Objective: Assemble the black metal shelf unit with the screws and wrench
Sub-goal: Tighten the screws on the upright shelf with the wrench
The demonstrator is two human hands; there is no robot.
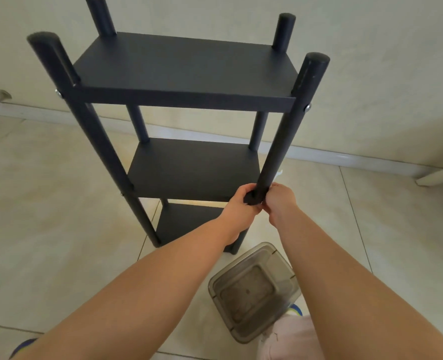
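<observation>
The black metal shelf unit (pixel 189 74) stands upright on the tiled floor, with three shelves between four round posts. Silver screw heads show at the top shelf's front left corner (pixel 58 93) and front right corner (pixel 307 107). My left hand (pixel 242 201) and my right hand (pixel 280 198) both wrap the front right post (pixel 290 126) at the height of the middle shelf (pixel 191 167). My fingers hide that joint. No wrench or loose screw is visible.
A clear grey plastic container (pixel 254 289) sits on the floor just in front of the shelf, under my right forearm. A white wall and baseboard (pixel 345 155) run close behind the unit. A metal door stop (pixel 1 96) sticks out at left.
</observation>
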